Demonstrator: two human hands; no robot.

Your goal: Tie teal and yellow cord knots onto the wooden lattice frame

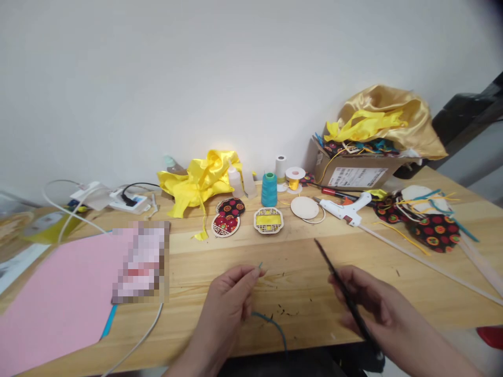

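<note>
— Where's the cord right now?
— I see the left hand [231, 298] pinching the tip of a teal cord [271, 320] between thumb and forefinger, just above the desk [298, 251]. The rest trails off the near edge.
— And the other side?
— The right hand [367, 303] has its grip wrapped round a slim dark tool [334, 272], perhaps scissors, held apart from the cord.
— How far along?
— Dark snippets [283, 310] lie between the hands, so I'd judge some trimming is done. The cord isn't joined to anything yet.
</note>
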